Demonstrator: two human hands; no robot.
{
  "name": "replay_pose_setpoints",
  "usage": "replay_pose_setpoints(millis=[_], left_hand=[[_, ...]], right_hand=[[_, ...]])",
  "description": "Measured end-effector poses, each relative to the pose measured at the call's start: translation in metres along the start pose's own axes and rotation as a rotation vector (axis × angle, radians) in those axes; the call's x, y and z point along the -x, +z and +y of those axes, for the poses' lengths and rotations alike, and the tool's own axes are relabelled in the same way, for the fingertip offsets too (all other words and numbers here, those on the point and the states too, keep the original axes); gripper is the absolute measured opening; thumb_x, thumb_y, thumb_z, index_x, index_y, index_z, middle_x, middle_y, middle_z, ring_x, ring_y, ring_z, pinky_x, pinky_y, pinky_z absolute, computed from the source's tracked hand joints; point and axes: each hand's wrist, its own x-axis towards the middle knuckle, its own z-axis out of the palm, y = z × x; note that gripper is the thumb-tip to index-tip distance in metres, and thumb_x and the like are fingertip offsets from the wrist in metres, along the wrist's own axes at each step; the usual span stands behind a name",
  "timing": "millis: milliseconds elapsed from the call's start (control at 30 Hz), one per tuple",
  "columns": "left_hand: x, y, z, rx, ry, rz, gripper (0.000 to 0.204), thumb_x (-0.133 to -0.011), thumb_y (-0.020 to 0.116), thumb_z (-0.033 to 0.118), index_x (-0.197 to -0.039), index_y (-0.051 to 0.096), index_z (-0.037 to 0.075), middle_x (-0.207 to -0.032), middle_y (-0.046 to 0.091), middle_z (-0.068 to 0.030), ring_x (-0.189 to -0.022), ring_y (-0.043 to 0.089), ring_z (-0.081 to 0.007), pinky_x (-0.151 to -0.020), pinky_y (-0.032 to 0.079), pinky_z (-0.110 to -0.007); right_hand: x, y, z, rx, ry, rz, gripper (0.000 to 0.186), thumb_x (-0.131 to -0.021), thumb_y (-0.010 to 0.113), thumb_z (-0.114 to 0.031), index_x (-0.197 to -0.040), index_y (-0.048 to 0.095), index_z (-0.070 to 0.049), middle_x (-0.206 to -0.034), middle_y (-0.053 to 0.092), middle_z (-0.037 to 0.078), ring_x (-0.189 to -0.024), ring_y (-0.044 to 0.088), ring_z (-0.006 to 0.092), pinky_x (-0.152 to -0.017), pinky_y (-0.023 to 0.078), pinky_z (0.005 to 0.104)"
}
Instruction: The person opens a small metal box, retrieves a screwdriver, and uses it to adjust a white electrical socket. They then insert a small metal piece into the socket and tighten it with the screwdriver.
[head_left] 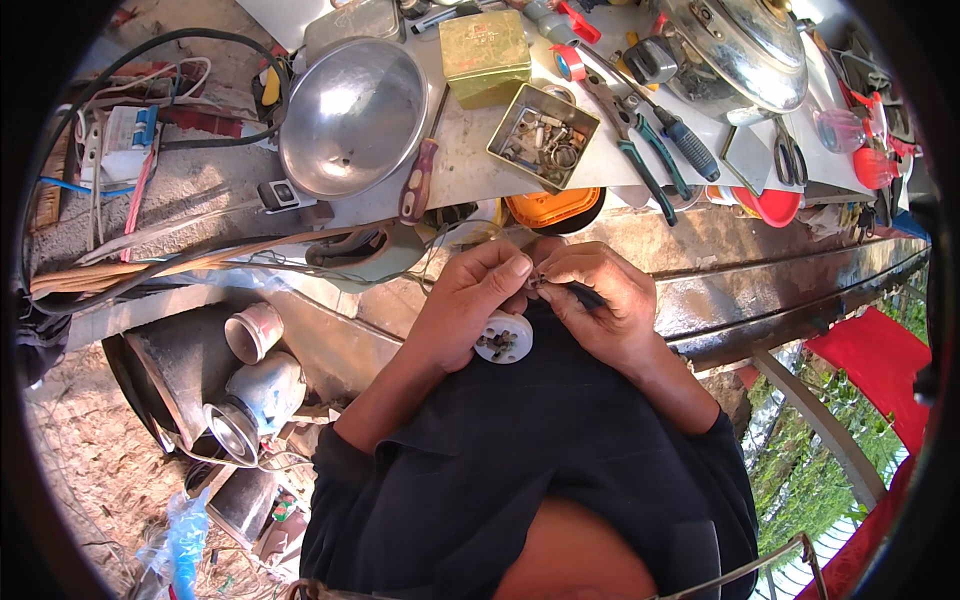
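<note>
Left hand (474,300) and right hand (610,300) pinched a tiny dark part (534,281), round white perforated disc (515,334) showed at seven o'clock, open rectangular metal tin (522,171) at twelve.

On the tabletop (458,142), a bowl (352,115) lies left, with a screwdriver (418,183) beside its right. Further right sits a tin (562,112) holding small parts (546,142), a box (485,55) behind it, then pliers (628,120) and scissors (788,150). The hands (605,300) are before the tabletop.
</note>
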Motion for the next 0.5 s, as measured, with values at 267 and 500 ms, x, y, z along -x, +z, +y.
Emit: replay_pose_setpoints(millis=[267, 500], left_hand=[[-0.002, -0.008, -0.001, 0.091, -0.073, -0.014, 0.022, -0.104, 0.069, 0.024, -0.112, 0.064, 0.004, -0.098, 0.065, -0.0002, -0.079, 0.057, -0.0054, -0.069, 0.048, -0.021], [-0.005, -0.011, -0.012, 0.034, 0.045, -0.061, 0.022, -0.104, 0.068, 0.025, -0.114, 0.063, 0.005, -0.100, 0.064, -0.0012, -0.080, 0.057, -0.0053, -0.068, 0.048, -0.021]], right_hand=[[-0.001, 0.001, -0.001, 0.042, 0.005, -0.022, 0.024, -0.082, 0.080, 0.009, -0.100, 0.068, -0.002, -0.099, 0.072, 0.012, -0.090, 0.073, 0.0252, -0.077, 0.059, 0.0343], [0.001, 0.004, 0.001, 0.056, 0.029, -0.047, 0.022, -0.083, 0.080, 0.009, -0.098, 0.068, -0.002, -0.100, 0.072, 0.012, -0.090, 0.074, 0.0250, -0.076, 0.060, 0.0341]])
